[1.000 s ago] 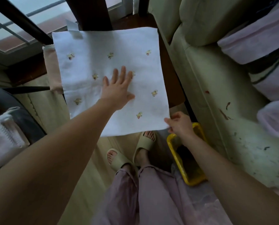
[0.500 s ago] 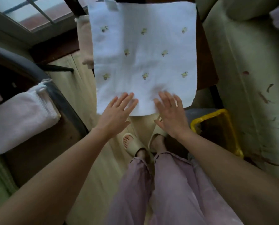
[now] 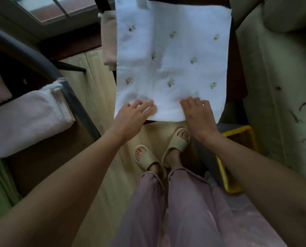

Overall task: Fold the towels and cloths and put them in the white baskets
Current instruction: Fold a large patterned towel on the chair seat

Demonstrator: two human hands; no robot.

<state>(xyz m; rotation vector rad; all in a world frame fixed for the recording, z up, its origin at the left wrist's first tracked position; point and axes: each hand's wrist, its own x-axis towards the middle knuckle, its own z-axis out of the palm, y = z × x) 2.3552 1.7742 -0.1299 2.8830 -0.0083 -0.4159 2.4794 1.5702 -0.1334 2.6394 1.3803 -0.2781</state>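
Observation:
A white cloth (image 3: 171, 56) with small yellow embroidered motifs lies flat on a dark wooden table (image 3: 237, 72), and its near edge hangs over the table's front. My left hand (image 3: 133, 114) rests on the cloth's near left part, its fingers spread and nearly straight. My right hand (image 3: 198, 114) is on the near edge a little right of the middle, with fingers curled down into the fabric and fingertips hidden. A pale pink cloth (image 3: 109, 43) sticks out from under the white one on the left.
A folded pale pink towel (image 3: 24, 120) lies on a dark curved-frame chair (image 3: 63, 90) at the left. A yellow basket (image 3: 237, 157) stands on the floor by my right leg. A cream sofa (image 3: 277, 90) fills the right side; a window is at top left.
Both hands have come back to the cloth's near edge. Half a second ago they lay flat there; now the right hand's fingers are curled into the fabric.

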